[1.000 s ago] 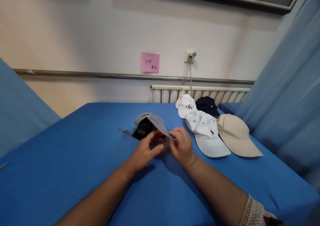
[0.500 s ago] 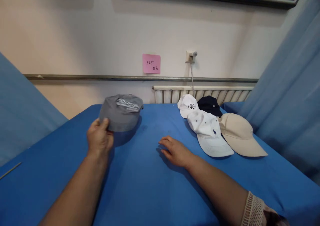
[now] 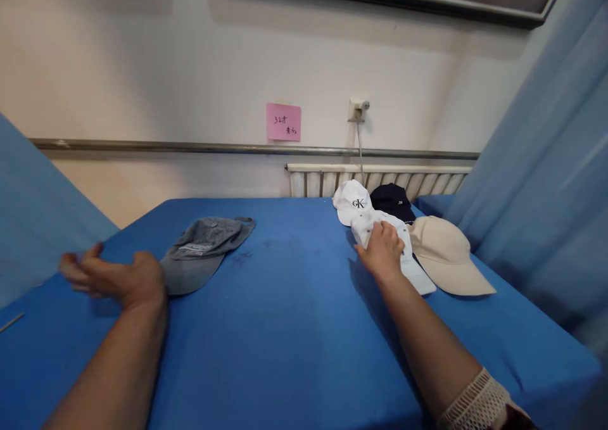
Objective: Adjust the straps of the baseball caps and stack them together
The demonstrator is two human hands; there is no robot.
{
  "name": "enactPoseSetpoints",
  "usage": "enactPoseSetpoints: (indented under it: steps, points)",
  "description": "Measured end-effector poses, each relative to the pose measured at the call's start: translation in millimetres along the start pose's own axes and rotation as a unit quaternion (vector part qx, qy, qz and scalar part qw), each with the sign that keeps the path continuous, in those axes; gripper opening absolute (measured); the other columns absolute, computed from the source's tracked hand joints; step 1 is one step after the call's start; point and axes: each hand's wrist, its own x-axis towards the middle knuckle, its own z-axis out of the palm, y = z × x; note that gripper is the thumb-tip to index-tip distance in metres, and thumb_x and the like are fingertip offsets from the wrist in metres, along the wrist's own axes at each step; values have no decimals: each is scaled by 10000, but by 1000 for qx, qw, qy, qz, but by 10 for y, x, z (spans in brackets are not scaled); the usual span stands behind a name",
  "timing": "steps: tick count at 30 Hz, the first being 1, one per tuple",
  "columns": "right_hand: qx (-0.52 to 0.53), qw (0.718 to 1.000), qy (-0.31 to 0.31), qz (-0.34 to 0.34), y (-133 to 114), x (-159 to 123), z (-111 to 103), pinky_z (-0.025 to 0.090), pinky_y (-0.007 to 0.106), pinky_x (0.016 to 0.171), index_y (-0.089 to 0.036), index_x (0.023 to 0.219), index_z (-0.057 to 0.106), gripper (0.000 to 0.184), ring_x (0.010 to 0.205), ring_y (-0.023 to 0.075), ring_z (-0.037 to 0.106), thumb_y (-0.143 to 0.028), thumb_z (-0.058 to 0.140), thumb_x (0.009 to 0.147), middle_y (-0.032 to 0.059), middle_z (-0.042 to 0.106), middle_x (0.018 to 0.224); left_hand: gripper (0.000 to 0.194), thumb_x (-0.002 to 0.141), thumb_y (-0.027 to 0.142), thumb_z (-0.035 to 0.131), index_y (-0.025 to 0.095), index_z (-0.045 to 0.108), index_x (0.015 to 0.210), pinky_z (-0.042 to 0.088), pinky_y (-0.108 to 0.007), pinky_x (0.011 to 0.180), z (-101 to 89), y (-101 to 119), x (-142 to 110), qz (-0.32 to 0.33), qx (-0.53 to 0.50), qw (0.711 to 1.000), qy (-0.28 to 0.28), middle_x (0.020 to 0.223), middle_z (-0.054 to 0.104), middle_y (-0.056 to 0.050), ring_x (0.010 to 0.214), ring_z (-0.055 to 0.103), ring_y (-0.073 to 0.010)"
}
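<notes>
My left hand, empty and loose-fingered, hovers at ten o'clock, near the grey fabric peaked cap lying at eleven. At one o'clock my right hand covers the nearer white fabric peaked cap; remotely, I can't tell whether it grips.

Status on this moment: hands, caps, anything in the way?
Left hand open beside gray cap. Right hand over front white cap, grip unclear. Beige cap close beside that one; GK cap behind.
</notes>
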Motion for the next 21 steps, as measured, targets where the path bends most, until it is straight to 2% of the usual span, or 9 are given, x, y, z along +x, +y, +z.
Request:
enactPoseSetpoints:
  steps: [1, 3, 5, 7, 11, 13, 17, 19, 21]
  points:
    - [-20, 1000, -11, 5, 55, 22, 28, 291, 549, 1019, -84, 1309, 489, 592, 1345, 403, 317, -278, 669, 780, 255, 397, 1441, 261, 795, 232, 573, 203, 513, 1047, 187, -726, 1055, 33, 59, -42, 30, 31, 996, 76, 1450, 426, -61, 1382, 252, -478]
    - [-48, 997, -56, 4, 134, 52, 80, 354, 511, 961, -91, 1202, 580, 414, 1280, 388, 419, -182, 604, 800, 259, 458, 1391, 307, 781, 159, 588, 178, 550, 1084, 233, -659, 1099, 136, 183, -145, 100, 51, 989, 98, 1475, 403, -82, 1363, 335, -427]
    - [-57, 991, -123, 4, 173, 79, 98, 411, 451, 870, -98, 1051, 659, 272, 1106, 348, 574, -100, 503, 829, 252, 597, 1213, 266, 787, 141, 581, 168, 599, 1052, 285, -606, 1113, 266, 306, -278, 152, 27, 988, 1, 1432, 460, -104, 1344, 397, -378]
    - [-49, 986, -162, -4, 172, 107, 64, 424, 408, 813, -111, 974, 686, 282, 945, 308, 647, -67, 435, 855, 214, 679, 1006, 217, 792, 160, 572, 182, 634, 999, 314, -556, 1120, 390, 410, -425, 181, -10, 980, -82, 1351, 543, -108, 1304, 465, -332]
    - [54, 989, -79, -111, 53, 95, -105, 380, 382, 924, -172, 1047, 677, 276, 983, 258, 634, -141, 433, 920, 132, 704, 1004, 217, 784, 233, 553, 203, 645, 978, 395, -490, 1072, 556, 519, -668, 161, -75, 957, -229, 1288, 595, -105, 1233, 539, -284]
    - [161, 966, -42, -198, -45, 34, -175, 358, 358, 978, -209, 1063, 667, 257, 1020, 221, 617, -200, 439, 946, 83, 704, 1047, 313, 771, 266, 562, 200, 626, 1070, 462, -467, 1001, 598, 537, -744, 117, -98, 945, -291, 1311, 580, -121, 1203, 562, -283]
    - [300, 906, -40, -295, -216, -130, -202, 376, 334, 968, -233, 1028, 661, 222, 966, 185, 626, -235, 453, 949, 34, 712, 995, 682, 705, 347, 681, 195, 472, 1336, 516, -426, 926, 623, 565, -838, 70, -134, 923, -355, 1339, 553, -158, 1160, 592, -283]
    - [292, 908, -58, -296, -260, -187, -182, 381, 337, 948, -229, 1015, 660, 215, 933, 187, 627, -220, 458, 941, 35, 710, 957, 723, 705, 371, 703, 189, 455, 1359, 504, -431, 945, 615, 591, -881, 87, -137, 915, -369, 1342, 556, -160, 1165, 588, -285]
    - [236, 925, -77, -287, -278, -213, -154, 376, 353, 933, -221, 996, 662, 219, 922, 204, 618, -194, 454, 933, 49, 704, 933, 586, 755, 393, 669, 188, 529, 1286, 492, -430, 955, 604, 628, -934, 109, -132, 913, -371, 1270, 613, -141, 1116, 613, -274]
